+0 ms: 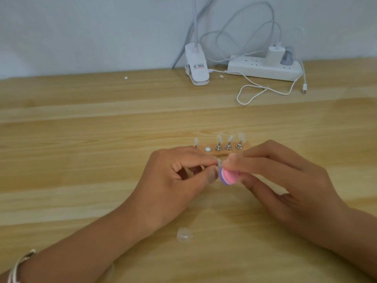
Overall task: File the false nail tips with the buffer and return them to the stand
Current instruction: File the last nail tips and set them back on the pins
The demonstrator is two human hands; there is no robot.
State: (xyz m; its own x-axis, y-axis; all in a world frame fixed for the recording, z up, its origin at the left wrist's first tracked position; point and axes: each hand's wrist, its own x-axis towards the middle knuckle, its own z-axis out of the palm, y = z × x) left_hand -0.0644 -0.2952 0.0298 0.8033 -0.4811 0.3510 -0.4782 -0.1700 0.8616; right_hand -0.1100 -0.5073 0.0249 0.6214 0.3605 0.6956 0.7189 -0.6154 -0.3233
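Left hand (179,176) pinches nail tip (219,162); right hand (285,176) grips buffer (228,176), touching tip.

left hand (179,174) pinches a nail tip (219,162) against the pink buffer (228,176) held by right hand (285,180), just before the stand (222,149).

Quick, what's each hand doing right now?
Left hand: pinching a clear false nail tip.
Right hand: gripping the pink and purple buffer.
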